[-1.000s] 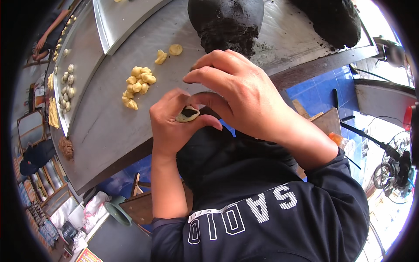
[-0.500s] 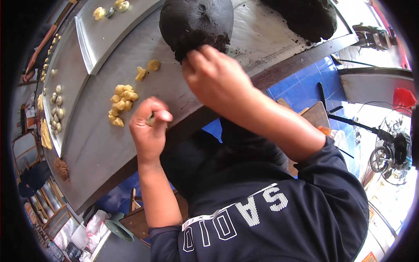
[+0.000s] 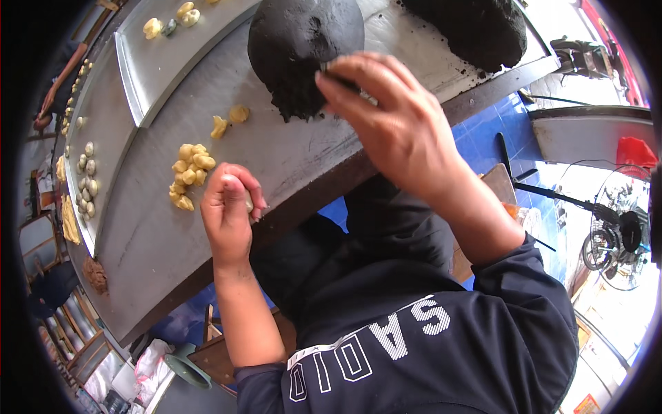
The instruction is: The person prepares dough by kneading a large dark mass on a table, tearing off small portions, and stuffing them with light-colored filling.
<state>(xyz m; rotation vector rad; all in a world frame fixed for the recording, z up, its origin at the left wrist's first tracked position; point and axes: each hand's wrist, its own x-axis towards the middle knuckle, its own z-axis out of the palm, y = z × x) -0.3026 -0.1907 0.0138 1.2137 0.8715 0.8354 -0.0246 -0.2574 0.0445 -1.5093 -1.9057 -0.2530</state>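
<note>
A large rounded mound of black dough [image 3: 303, 41] sits on the metal worktable [image 3: 155, 200], its near edge torn and crumbly. My right hand [image 3: 403, 121] is at the mound's lower right side, thumb and fingers pinched around a dark bit that looks like black dough. My left hand [image 3: 231, 207] is curled above the table's near edge. A pale lump of dough [image 3: 249, 200] shows partly between its fingers; the rest is hidden. Beside that hand lies a cluster of yellow dough balls [image 3: 189, 165]. Two more yellow pieces [image 3: 238, 114] lie between the cluster and the mound.
A metal tray [image 3: 131, 83] at the far left carries marbled balls [image 3: 87, 183] and yellow ones. A brown lump [image 3: 94, 274] rests at the table's left end. Another black dough mass [image 3: 483, 34] lies at the far right. A fan [image 3: 624, 231] stands to the right.
My right hand has pulled away from the mound's near edge, up and to the right. My left hand has turned, its fingers now curled over the pale lump.
</note>
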